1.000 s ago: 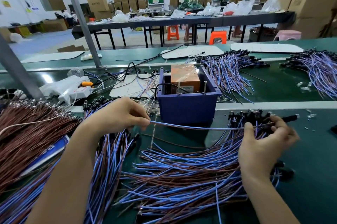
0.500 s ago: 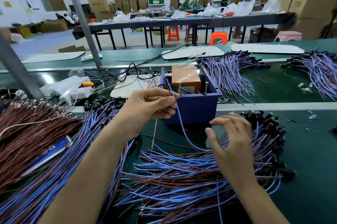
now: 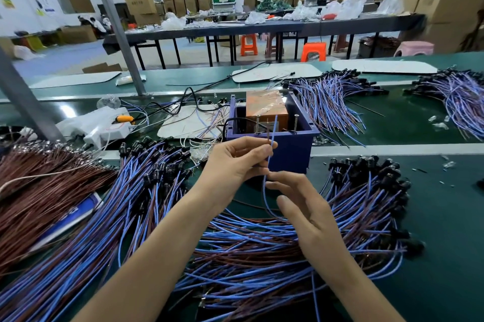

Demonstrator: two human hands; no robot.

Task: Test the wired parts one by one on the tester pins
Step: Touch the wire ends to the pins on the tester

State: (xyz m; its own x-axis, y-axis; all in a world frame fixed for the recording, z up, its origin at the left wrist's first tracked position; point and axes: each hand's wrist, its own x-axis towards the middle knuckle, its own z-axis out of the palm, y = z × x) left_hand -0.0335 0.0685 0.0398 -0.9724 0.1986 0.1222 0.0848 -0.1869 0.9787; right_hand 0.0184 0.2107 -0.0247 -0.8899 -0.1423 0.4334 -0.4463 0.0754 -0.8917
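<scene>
A heap of wired parts (image 3: 262, 251), blue and brown, lies nearest on the green desk (image 3: 445, 217). Above it the right hand (image 3: 306, 209) is relaxed, fingers loosely spread beside one blue lead; contact is unclear. The left hand (image 3: 235, 162) pinches that wired part (image 3: 264, 192) — its bare ends upright, just in front of the blue tester box (image 3: 290, 149) — with the pins (image 3: 296, 122) just beyond.

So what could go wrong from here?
The left hand pinches the blue wire and a brown wire with their ends close together; they might touch each other or miss the tester pins. The blue wire trails down into the pile, so lifting it could snag neighbours.
</scene>
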